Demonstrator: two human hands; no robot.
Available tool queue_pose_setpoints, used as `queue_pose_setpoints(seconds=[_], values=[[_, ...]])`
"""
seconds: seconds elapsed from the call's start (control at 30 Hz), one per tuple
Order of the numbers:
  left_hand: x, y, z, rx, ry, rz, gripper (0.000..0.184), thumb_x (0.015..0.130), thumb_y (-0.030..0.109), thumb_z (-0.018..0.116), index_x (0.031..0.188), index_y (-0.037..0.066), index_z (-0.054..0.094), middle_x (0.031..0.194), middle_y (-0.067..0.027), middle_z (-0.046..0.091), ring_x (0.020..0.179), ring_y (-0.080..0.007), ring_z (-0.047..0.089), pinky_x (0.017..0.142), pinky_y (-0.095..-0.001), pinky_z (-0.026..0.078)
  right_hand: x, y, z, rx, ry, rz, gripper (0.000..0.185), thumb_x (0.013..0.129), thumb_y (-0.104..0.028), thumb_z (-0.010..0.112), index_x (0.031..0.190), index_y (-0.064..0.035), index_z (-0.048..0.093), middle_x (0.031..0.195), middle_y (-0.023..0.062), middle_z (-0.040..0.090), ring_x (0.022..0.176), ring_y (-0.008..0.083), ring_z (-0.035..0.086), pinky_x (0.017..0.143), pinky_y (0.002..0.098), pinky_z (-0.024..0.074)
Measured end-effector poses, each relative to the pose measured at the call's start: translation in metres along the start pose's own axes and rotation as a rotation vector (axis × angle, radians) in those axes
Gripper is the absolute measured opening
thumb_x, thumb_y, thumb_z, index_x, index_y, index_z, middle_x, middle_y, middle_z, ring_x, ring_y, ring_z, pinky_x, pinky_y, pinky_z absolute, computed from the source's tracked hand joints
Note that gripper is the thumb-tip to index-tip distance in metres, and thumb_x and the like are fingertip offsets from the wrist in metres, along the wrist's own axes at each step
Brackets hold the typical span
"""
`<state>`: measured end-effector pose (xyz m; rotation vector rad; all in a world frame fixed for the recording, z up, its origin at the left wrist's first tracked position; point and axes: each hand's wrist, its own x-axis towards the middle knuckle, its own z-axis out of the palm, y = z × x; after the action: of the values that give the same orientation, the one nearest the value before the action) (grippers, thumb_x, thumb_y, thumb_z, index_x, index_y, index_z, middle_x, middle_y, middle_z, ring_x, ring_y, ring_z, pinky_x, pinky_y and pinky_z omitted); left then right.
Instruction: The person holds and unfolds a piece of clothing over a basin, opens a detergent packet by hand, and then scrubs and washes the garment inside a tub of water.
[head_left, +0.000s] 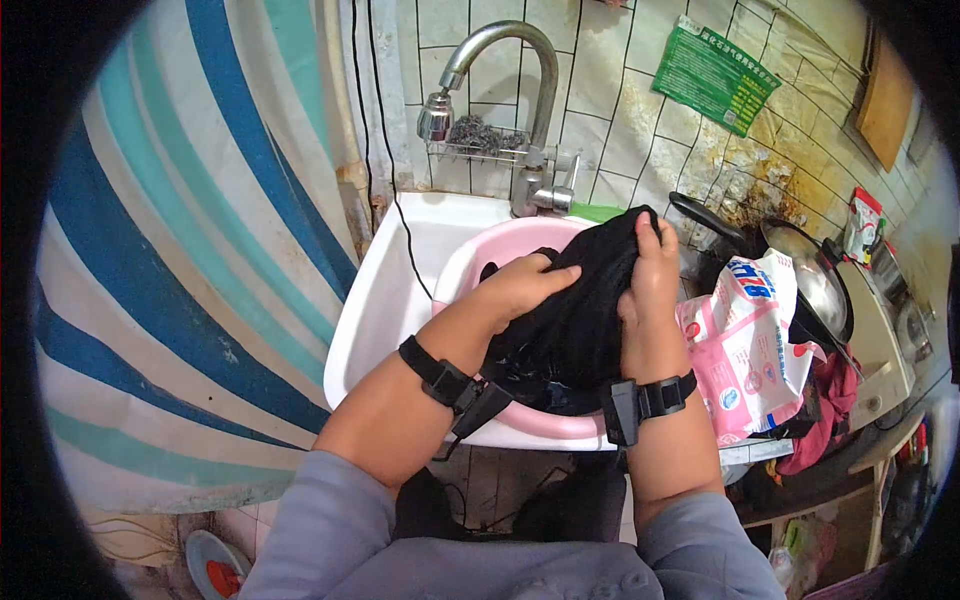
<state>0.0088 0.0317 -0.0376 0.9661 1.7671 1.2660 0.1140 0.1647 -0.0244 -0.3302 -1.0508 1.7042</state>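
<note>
The right hand's (652, 262) grip is closed, pinching the upper corner of the black cloth (590, 300). The left hand (532, 284) lies against the cloth's left side, thumb stretched across it; its other fingers are mostly hidden, so I cannot tell how tight that grip is. The cloth, dark, textured and creased, hangs over the pink basin (478, 246) in the sink (375, 315), its long axis slanting from upper right to lower left.
</note>
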Motion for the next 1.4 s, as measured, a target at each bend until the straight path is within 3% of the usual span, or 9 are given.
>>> queue_pose_setpoints(seconds=[0.23, 0.47, 0.57, 0.73, 0.8, 0.93, 1.2, 1.27, 1.4], values=[[-0.009, 0.017, -0.003, -0.506, 0.28, 0.289, 0.044, 0.094, 0.032, 0.056, 0.12, -0.004, 0.051, 0.106, -0.0141, 0.062, 0.094, -0.0193, 0.059, 0.083, -0.0319, 0.048, 0.004, 0.007, 0.0, -0.02, 0.042, 0.077, 0.013, 0.094, -0.015, 0.055, 0.101, -0.004, 0.057, 0.086, 0.0047, 0.062, 0.075, 0.0148, 0.058, 0.068, 0.0291, 0.0482], [-0.002, 0.009, 0.002, -0.848, 0.146, 0.398, 0.046, 0.098, 0.04, 0.048, 0.122, 0.001, 0.05, 0.113, -0.0121, 0.058, 0.102, -0.0193, 0.054, 0.088, -0.0334, 0.045, -0.02, -0.004, 0.017, -0.097, -0.45, 0.277, 0.036, 0.092, -0.017, 0.058, 0.124, -0.004, 0.054, 0.109, 0.0078, 0.062, 0.096, 0.0167, 0.058, 0.086, 0.0266, 0.0445], [0.0, 0.009, 0.006, -0.832, 0.168, 0.391, 0.045, 0.098, 0.041, 0.047, 0.121, 0.002, 0.05, 0.112, -0.0101, 0.058, 0.102, -0.019, 0.055, 0.088, -0.0341, 0.046, -0.031, 0.003, 0.023, -0.553, -0.548, 0.096, 0.043, 0.082, -0.021, 0.071, 0.118, -0.0014, 0.056, 0.105, 0.0087, 0.063, 0.094, 0.0166, 0.058, 0.083, 0.0292, 0.046], [-0.002, 0.013, 0.015, -0.754, 0.235, 0.346, 0.047, 0.098, 0.046, 0.044, 0.116, 0.004, 0.052, 0.103, -0.0076, 0.058, 0.094, -0.0174, 0.057, 0.083, -0.0341, 0.048, -0.037, 0.001, 0.024, -0.58, -0.468, -0.017, 0.032, 0.08, -0.017, 0.072, 0.104, -0.0002, 0.06, 0.088, 0.0087, 0.065, 0.082, 0.0159, 0.059, 0.076, 0.031, 0.0477], [0.0, 0.005, 0.01, -0.936, 0.138, 0.148, 0.046, 0.098, 0.047, 0.043, 0.111, 0.005, 0.055, 0.098, -0.0074, 0.06, 0.087, -0.0181, 0.059, 0.08, -0.0346, 0.049, -0.041, 0.001, 0.023, -0.783, -0.725, -0.265, 0.026, 0.078, -0.015, 0.071, 0.097, 0.0004, 0.062, 0.083, 0.0114, 0.064, 0.079, 0.0171, 0.059, 0.075, 0.0317, 0.0474], [0.011, 0.0, 0.026, -0.849, 0.189, 0.239, 0.044, 0.099, 0.044, 0.041, 0.109, 0.005, 0.058, 0.096, -0.0088, 0.063, 0.086, -0.0193, 0.061, 0.076, -0.0352, 0.052, -0.033, -0.004, 0.03, -0.852, -0.322, -0.233, 0.022, 0.084, -0.018, 0.062, 0.093, 0.0024, 0.06, 0.081, 0.0212, 0.064, 0.077, 0.0302, 0.064, 0.072, 0.036, 0.0479], [-0.007, 0.012, 0.023, -0.96, 0.196, -0.01, 0.049, 0.098, 0.045, 0.042, 0.115, 0.001, 0.057, 0.102, -0.0125, 0.063, 0.092, -0.0212, 0.061, 0.081, -0.0355, 0.05, -0.048, -0.003, 0.033, -0.933, -0.6, -0.239, 0.035, 0.085, -0.025, 0.062, 0.107, 0.0028, 0.06, 0.097, 0.028, 0.063, 0.095, 0.0398, 0.063, 0.08, 0.0406, 0.0483], [0.0, 0.005, 0.035, -0.639, 0.429, 0.049, 0.051, 0.102, 0.039, 0.032, 0.121, -0.003, 0.054, 0.114, -0.0169, 0.06, 0.104, -0.0224, 0.056, 0.093, -0.0327, 0.043, -0.031, 0.013, 0.027, -0.966, -0.456, -0.125, 0.035, 0.086, -0.028, 0.06, 0.104, 0.0033, 0.06, 0.095, 0.0278, 0.064, 0.092, 0.0408, 0.063, 0.078, 0.042, 0.048], [-0.011, 0.017, 0.039, -0.694, 0.338, 0.082, 0.05, 0.102, 0.037, 0.031, 0.121, -0.005, 0.053, 0.115, -0.017, 0.059, 0.105, -0.023, 0.055, 0.094, -0.033, 0.042, -0.029, 0.014, 0.025, -0.955, -0.42, -0.198, 0.034, 0.089, -0.03, 0.058, 0.094, 0.0032, 0.057, 0.085, 0.0271, 0.062, 0.082, 0.0437, 0.06, 0.072, 0.044, 0.0463]])
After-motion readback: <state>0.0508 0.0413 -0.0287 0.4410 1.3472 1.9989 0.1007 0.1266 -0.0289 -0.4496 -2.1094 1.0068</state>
